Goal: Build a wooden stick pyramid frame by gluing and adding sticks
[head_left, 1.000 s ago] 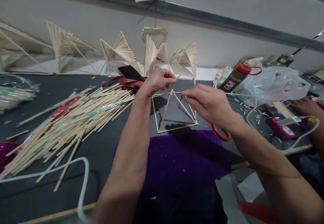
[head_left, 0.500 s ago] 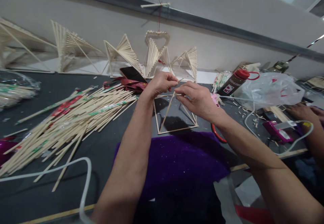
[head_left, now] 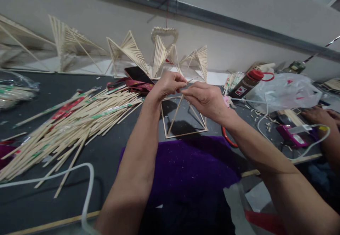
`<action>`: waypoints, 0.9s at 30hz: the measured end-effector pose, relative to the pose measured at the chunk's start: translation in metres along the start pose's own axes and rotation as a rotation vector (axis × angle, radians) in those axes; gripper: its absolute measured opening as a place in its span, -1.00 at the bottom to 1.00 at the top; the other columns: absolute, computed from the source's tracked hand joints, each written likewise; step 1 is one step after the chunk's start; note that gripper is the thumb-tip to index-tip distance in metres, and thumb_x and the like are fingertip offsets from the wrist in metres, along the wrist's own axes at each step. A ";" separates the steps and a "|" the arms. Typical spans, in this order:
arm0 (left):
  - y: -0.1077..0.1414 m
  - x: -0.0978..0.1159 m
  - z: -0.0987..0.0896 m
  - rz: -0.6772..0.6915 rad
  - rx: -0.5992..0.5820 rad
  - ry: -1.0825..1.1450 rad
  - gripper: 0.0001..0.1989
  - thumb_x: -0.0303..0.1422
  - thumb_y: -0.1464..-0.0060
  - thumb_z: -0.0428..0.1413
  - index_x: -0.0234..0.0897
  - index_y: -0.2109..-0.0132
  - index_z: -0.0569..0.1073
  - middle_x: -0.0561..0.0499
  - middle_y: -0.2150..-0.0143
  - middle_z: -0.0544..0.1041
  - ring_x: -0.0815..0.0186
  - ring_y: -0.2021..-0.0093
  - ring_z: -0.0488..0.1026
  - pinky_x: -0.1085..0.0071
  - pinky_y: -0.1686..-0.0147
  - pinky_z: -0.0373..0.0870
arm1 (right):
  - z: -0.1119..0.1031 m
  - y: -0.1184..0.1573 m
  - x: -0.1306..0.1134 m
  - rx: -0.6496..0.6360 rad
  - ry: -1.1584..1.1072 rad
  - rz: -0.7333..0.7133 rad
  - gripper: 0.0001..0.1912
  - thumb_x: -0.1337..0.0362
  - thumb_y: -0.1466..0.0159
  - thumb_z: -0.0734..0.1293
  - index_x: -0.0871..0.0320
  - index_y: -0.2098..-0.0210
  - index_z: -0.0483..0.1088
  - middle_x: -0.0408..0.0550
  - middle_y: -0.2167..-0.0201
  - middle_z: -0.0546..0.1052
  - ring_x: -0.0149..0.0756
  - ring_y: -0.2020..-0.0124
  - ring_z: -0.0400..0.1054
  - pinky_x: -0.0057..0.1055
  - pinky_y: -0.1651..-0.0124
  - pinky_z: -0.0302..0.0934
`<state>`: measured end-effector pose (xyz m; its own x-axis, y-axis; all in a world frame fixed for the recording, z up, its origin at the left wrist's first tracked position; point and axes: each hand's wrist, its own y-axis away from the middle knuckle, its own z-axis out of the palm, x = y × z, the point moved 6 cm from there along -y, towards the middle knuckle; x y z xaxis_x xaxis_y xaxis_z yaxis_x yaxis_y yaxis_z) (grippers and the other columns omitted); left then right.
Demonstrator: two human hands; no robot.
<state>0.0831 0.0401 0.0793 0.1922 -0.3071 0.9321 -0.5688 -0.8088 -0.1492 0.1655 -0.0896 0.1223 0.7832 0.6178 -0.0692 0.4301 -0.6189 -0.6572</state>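
Note:
A small pyramid-like frame of thin wooden sticks (head_left: 174,118) stands on the dark tabletop, its square base flat and slanted sticks rising to a peak. My left hand (head_left: 171,83) is closed in a pinch above the peak, on a thin wooden stick (head_left: 189,81) whose end pokes out past the fingertips. Close beside it, my right hand (head_left: 205,96) has its fingers pressed together at the peak of the frame. Its fingers partly cover the top joint, and the frame's back edge is partly hidden by both hands.
Loose sticks (head_left: 79,132) lie heaped on the left. A purple cloth (head_left: 191,167) covers the front edge. Finished stick models (head_left: 130,52) line the wall. A bottle (head_left: 245,83), plastic bag (head_left: 287,89), orange-red handle (head_left: 227,137) and another person's hand (head_left: 315,115) are on the right.
The view has shifted slightly, moving the scene up a little. Both hands stay at the peak, with the right fingers drawn a bit closer together.

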 end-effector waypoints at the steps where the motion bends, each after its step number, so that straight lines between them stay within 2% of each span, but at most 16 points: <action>1: 0.000 0.001 0.000 0.002 0.001 0.000 -0.91 -0.50 0.09 0.16 -0.43 0.36 0.54 0.13 0.59 0.39 0.54 0.64 0.22 0.58 0.64 0.13 | 0.000 -0.001 0.000 -0.005 -0.002 -0.002 -0.79 0.36 -0.37 0.28 0.19 0.21 0.59 -0.02 0.28 0.63 -0.38 0.28 0.49 -0.43 0.20 0.36; 8: -0.001 0.001 -0.002 0.015 0.015 0.017 -0.90 -0.52 0.09 0.14 -0.42 0.36 0.54 0.11 0.56 0.41 0.53 0.61 0.26 0.58 0.59 0.19 | -0.001 -0.003 0.003 -0.067 -0.029 0.040 -0.77 0.35 -0.38 0.28 0.16 0.24 0.61 -0.02 0.32 0.63 -0.37 0.31 0.49 -0.43 0.24 0.34; 13: 0.001 0.001 -0.003 -0.001 0.009 -0.001 -0.86 -0.48 0.06 0.16 -0.43 0.30 0.57 0.08 0.52 0.46 0.52 0.59 0.28 0.57 0.61 0.16 | -0.001 -0.005 0.004 -0.104 -0.013 0.047 -0.74 0.35 -0.38 0.26 0.18 0.24 0.61 0.00 0.31 0.63 -0.34 0.29 0.49 -0.40 0.23 0.33; 18: 0.002 0.001 -0.003 0.011 0.014 0.001 -0.91 -0.49 0.05 0.19 -0.41 0.34 0.56 0.08 0.54 0.46 0.53 0.59 0.26 0.58 0.62 0.13 | 0.000 -0.008 0.005 -0.154 0.011 0.070 -0.71 0.38 -0.37 0.24 0.17 0.31 0.60 -0.02 0.34 0.61 -0.34 0.28 0.46 -0.39 0.20 0.31; 27: -0.007 -0.013 -0.002 0.030 0.043 0.065 -0.89 -0.47 0.08 0.22 -0.38 0.32 0.58 0.07 0.55 0.47 0.49 0.58 0.32 0.57 0.57 0.18 | 0.000 -0.010 0.008 -0.194 0.016 0.099 -0.70 0.41 -0.36 0.21 0.17 0.29 0.59 -0.05 0.34 0.60 -0.37 0.29 0.42 -0.42 0.21 0.25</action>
<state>0.0830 0.0502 0.0689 0.1222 -0.2995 0.9462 -0.5382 -0.8210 -0.1904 0.1672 -0.0786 0.1284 0.8325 0.5423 -0.1136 0.4274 -0.7590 -0.4912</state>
